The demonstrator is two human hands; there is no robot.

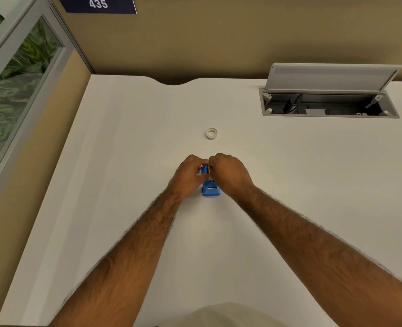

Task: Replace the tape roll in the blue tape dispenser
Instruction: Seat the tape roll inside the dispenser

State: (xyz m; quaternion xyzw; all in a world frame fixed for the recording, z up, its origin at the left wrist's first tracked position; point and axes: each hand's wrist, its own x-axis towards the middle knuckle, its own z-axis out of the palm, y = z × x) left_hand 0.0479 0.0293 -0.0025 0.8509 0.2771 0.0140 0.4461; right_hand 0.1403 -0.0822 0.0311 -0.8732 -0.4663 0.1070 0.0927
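A small blue tape dispenser (210, 189) stands on the white desk (124, 149), its near end showing between my wrists. My left hand (188, 177) grips its far part from the left. My right hand (230, 173) is closed over its top from the right, fingers pinched on something white at the dispenser's upper end; what that is stays mostly hidden. A white tape roll (211, 133) lies flat on the desk a short way beyond both hands, untouched.
An open cable hatch (329, 102) with its grey lid raised sits at the desk's back right. A tan partition wall runs along the back, with a "435" sign (98, 4). A glass panel (18, 79) showing plants borders the left.
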